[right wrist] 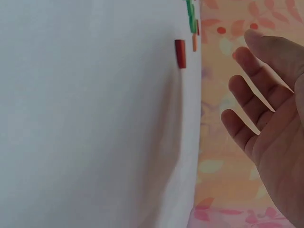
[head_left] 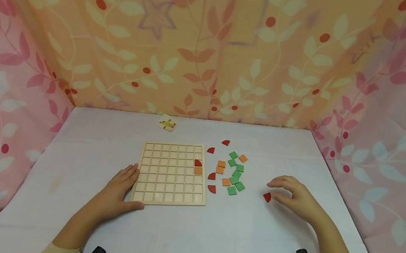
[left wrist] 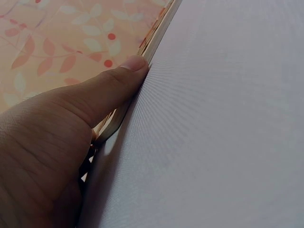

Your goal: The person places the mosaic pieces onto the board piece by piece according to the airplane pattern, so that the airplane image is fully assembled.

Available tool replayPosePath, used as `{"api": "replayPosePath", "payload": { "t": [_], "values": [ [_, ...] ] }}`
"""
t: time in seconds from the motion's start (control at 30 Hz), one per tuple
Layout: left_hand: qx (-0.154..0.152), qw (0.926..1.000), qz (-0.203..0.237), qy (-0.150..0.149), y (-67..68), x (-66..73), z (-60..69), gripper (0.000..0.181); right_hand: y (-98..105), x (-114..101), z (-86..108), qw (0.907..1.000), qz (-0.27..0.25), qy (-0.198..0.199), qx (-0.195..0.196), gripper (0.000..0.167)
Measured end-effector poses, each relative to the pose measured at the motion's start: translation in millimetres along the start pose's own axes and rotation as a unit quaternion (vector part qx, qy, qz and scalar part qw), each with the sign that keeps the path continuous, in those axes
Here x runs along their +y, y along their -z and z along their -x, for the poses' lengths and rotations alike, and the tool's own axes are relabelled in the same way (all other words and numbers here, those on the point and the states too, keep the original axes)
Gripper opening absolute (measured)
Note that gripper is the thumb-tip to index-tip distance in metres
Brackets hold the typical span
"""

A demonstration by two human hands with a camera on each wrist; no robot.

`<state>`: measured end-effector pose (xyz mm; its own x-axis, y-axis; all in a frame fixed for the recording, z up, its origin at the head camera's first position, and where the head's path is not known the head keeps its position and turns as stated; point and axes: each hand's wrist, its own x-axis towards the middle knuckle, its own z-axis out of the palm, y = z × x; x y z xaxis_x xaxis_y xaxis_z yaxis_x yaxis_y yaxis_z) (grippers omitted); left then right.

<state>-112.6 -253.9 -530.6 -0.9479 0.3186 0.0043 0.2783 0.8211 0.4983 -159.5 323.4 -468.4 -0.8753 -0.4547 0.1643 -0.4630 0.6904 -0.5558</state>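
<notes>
A light wooden grid board (head_left: 168,184) lies flat, a red quarter-round piece (head_left: 198,163) and an orange square (head_left: 198,170) in its right-hand cells. My left hand (head_left: 115,194) rests at its near left corner, fingers stretched along the left side. In the left wrist view the thumb (left wrist: 111,85) touches the board's edge (left wrist: 151,52). Out to the right, my right hand (head_left: 295,198) hovers with relaxed, parted fingers and nothing held. Another red quarter-round piece (head_left: 267,197) lies by its thumb; the right wrist view shows that red piece (right wrist: 180,54) apart from the right hand (right wrist: 275,99).
Between board and right hand lie several green squares (head_left: 237,174), orange squares (head_left: 220,170) and red quarter-round pieces (head_left: 212,189). Behind the board is a small patterned card-like piece (head_left: 168,122). Patterned cloth (head_left: 212,59) walls the white table (head_left: 187,244) at back and sides.
</notes>
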Motion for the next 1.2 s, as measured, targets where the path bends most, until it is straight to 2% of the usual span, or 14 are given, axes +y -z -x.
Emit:
{"api": "replayPosePath", "payload": {
  "t": [0.23,0.4,0.7,1.0,1.2],
  "values": [
    [0.000,1.0000,-0.002,0.002,0.3,0.9,-0.7,0.122,-3.8,15.3,13.9,0.9996,-0.020,-0.007,-0.017,0.032],
    [-0.001,1.0000,-0.003,0.000,0.1,-0.4,-0.5,0.122,-5.8,22.1,17.3,0.9990,-0.033,0.013,-0.027,0.033],
    [-0.005,1.0000,0.001,-0.001,0.7,0.0,-0.7,0.122,-10.4,27.0,18.1,0.9977,-0.024,0.057,-0.029,0.036],
    [0.000,1.0000,-0.002,-0.006,0.5,-1.8,-0.8,0.122,-15.6,28.8,8.9,0.9972,-0.013,0.066,-0.034,0.041],
    [-0.002,1.0000,0.002,-0.007,0.3,-1.7,-1.0,0.122,-18.7,31.4,2.3,0.9953,0.014,0.087,-0.040,0.041]
  ]
}}
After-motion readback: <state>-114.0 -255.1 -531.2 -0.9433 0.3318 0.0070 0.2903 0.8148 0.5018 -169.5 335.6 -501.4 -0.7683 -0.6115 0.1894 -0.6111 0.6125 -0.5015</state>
